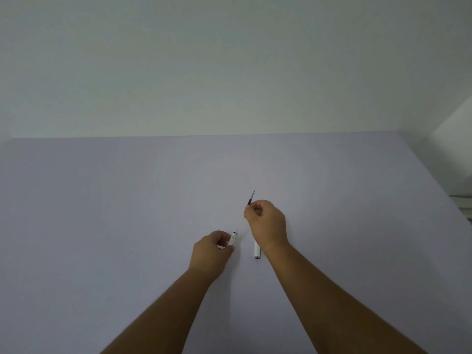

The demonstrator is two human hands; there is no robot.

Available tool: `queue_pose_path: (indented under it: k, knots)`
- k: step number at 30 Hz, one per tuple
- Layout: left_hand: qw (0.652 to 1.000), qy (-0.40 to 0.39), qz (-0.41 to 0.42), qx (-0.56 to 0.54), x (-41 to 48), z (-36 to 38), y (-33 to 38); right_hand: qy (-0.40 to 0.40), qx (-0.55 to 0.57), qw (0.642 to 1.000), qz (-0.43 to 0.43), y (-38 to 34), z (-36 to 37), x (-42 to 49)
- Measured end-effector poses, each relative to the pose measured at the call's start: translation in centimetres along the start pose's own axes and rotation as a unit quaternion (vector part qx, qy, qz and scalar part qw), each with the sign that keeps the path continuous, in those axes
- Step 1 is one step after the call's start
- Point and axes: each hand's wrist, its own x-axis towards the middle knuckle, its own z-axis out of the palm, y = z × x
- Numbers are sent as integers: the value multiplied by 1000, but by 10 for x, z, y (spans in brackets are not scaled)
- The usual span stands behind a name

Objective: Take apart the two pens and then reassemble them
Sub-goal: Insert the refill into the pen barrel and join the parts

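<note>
head view: hands (265,221) separating pen refill (250,198).

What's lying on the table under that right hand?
Under the right hand a white pen lies on the table. Only its near end shows; the wrist covers the rest.

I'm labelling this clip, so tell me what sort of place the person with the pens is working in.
Probably a plain indoor desk set against a wall, at home or in an office. A bare pale lilac tabletop meets a blank off-white wall, and nothing lies on it but a white pen beside the right hand.
</note>
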Motion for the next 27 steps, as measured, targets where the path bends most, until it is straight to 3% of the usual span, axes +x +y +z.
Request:
queue_pose_path:
  k: [7, 15, 21, 27]
  knots:
    - [999, 7, 41, -15, -4, -2, 21, 22, 31, 999, -18, -4, -15, 4]
    - [995, 24, 79, -47, -9, 0, 43, -76, 32, 995, -52, -2, -30, -4]
    - [995, 16, 86, -47, -11, 5, 49, -48, 119, 991, -48, -1, -41, -4]
    - [996, 11, 72, -47, -14, 9, 44, -101, 116, 988, -28, 7, -49, -2]
